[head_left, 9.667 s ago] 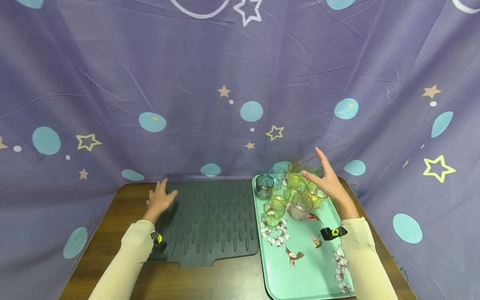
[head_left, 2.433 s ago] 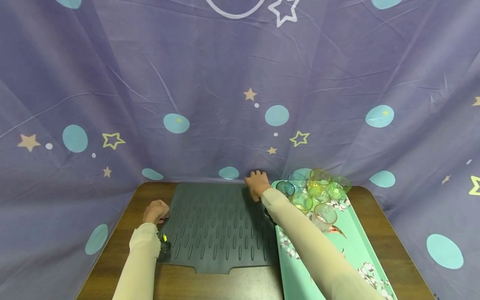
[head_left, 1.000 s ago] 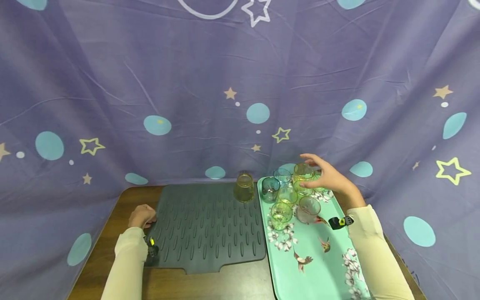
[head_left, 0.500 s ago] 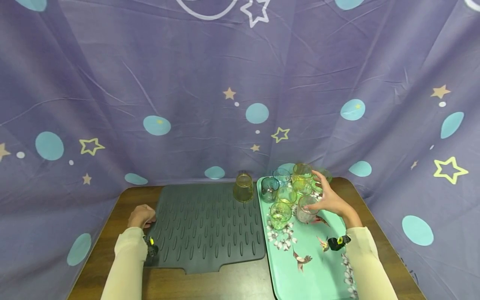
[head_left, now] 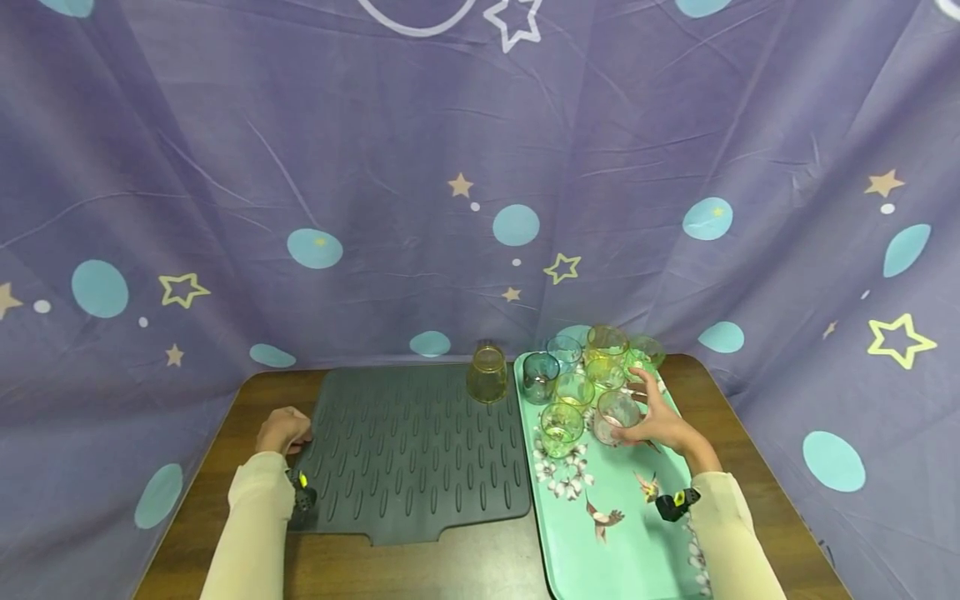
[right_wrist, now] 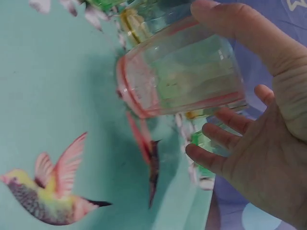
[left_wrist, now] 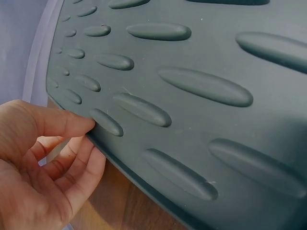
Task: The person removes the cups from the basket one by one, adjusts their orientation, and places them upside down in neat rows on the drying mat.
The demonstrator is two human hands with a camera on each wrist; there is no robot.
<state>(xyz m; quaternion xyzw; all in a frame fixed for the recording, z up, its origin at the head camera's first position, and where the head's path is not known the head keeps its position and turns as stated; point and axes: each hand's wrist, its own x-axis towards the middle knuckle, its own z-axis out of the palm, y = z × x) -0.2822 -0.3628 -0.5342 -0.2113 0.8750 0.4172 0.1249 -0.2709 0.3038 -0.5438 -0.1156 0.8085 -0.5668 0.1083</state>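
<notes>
My left hand (head_left: 285, 430) pinches the left edge of a dark ridged drying mat (head_left: 405, 467). In the left wrist view, the thumb (left_wrist: 72, 123) lies on top of the mat's edge, the fingers beneath it. My right hand (head_left: 660, 419) is at a clear pinkish glass (head_left: 617, 419) on the green tray. Thumb and fingers spread around that glass; in the right wrist view the thumb overlaps its rim end while the fingers (right_wrist: 225, 136) stand off its other side. A yellow-amber glass (head_left: 487, 377) stands narrow end up at the mat's back right corner.
Several tinted glasses crowd the back of the tray (head_left: 600, 558), among them a dark teal one (head_left: 541, 379) and a light green one (head_left: 561, 432) beside the pinkish glass. Mat and tray lie on a wooden table (head_left: 480, 567), with a purple curtain (head_left: 420, 275) close behind.
The amber glass now stands on the mat, where my right hand was earlier. My right hand has since come down to the pinkish glass. My left hand, first spread, now pinches the mat's edge.
</notes>
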